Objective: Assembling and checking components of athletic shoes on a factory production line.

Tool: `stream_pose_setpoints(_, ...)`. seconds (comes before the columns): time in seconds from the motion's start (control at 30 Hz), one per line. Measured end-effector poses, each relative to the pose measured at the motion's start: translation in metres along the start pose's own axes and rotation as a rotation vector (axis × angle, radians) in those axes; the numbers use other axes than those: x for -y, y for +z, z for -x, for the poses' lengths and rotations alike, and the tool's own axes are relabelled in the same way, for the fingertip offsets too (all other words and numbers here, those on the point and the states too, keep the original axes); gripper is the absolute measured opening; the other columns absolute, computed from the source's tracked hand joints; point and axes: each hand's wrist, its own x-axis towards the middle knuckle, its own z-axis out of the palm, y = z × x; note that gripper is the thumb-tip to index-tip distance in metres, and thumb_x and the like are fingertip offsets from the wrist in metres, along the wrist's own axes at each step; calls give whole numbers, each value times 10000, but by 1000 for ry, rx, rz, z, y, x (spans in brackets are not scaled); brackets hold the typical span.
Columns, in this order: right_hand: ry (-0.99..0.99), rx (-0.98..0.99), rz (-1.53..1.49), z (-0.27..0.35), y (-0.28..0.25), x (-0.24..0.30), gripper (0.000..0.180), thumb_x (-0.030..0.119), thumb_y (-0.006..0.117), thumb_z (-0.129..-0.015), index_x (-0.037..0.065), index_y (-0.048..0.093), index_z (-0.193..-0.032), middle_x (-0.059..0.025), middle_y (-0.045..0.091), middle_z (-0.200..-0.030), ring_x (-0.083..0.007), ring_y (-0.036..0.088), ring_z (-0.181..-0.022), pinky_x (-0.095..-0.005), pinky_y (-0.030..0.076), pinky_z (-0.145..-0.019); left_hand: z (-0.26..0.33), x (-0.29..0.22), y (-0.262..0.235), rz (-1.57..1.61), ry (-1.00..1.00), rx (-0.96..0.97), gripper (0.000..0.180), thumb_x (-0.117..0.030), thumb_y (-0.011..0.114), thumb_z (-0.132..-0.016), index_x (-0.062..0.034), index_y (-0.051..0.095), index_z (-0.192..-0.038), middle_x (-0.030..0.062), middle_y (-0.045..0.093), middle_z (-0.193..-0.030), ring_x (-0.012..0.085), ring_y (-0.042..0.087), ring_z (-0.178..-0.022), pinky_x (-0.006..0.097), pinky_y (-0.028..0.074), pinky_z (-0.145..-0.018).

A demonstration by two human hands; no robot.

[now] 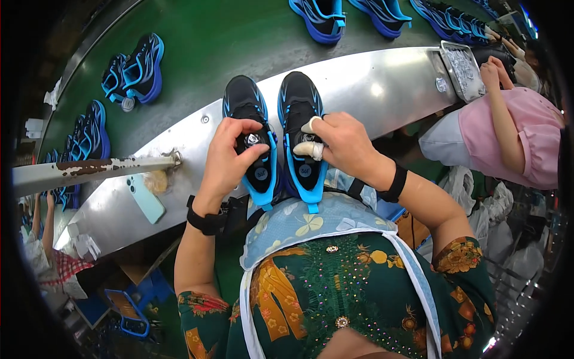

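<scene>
Two black sneakers with bright blue trim stand side by side at the metal bench edge, toes away from me: the left shoe (pixel 244 96) and the right shoe (pixel 299 96). My left hand (pixel 230 149) curls its thumb and forefinger round a shiny round dial (pixel 252 139) on the left shoe's tongue. On the right shoe's tongue, my right hand (pixel 347 143) closes its thumb and forefinger, both in whitish finger covers. What lies between those two fingertips is dark and hard to make out. Both heels point toward my apron (pixel 317 224).
A green belt (pixel 197 54) carries more sneakers (pixel 140 69) beyond the metal bench (pixel 382 78). A pale green phone (pixel 145 198) lies left, below a chipped metal bar (pixel 95 172). At right, a person in pink (pixel 520 131) sits near a metal tray (pixel 461 72) of small clear packets.
</scene>
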Motion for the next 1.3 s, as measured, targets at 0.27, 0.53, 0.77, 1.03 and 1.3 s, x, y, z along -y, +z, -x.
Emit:
stream_pose_setpoints(0.27, 63, 121, -13, 3, -2, 9, 308, 303, 751, -767, 102, 655, -981, -110, 550, -707, -329, 564, -694, -423, 438, -642, 8, 6, -2, 81, -43, -12, 297, -86, 726, -748, -54, 668, -1037, 11, 528, -881, 114, 499, -731, 250, 411, -671)
stream_pose_setpoints(0.53, -8, 74, -25, 4, 2, -2, 363, 304, 777, -731, 93, 662, -1004, -82, 543, -716, -270, 542, -711, -386, 412, -647, 4, 6, -2, 89, -45, -21, 313, -75, 729, -746, -57, 669, -1052, 15, 534, -892, 112, 513, -788, 239, 402, -700)
stream_pose_setpoints(0.77, 39, 44, -109, 8, 7, -9, 359, 316, 770, -730, 88, 652, -981, -66, 512, -725, -259, 518, -703, -359, 388, -669, 2, 2, 1, 94, -35, -41, 323, -68, 726, -748, -57, 666, -1064, 25, 549, -917, 128, 541, -833, 248, 413, -714)
stream_pose_setpoints(1.03, 134, 50, -57, 7, -3, 4, 387, 286, 768, -748, 152, 673, -1099, -65, 545, -737, -266, 540, -753, -345, 391, -734, 3, 4, -7, 284, -77, 98, 406, -41, 672, -780, -62, 618, -1181, 34, 594, -1050, 125, 558, -899, 251, 431, -784)
stream_pose_setpoints(1.3, 65, -71, 63, 15, 8, 3, 307, 299, 746, -758, 127, 659, -997, -38, 539, -707, -249, 543, -743, -369, 388, -758, 0, 12, -8, 350, -66, 159, 398, -68, 665, -785, -55, 617, -1179, 25, 605, -1079, 130, 552, -916, 254, 403, -748)
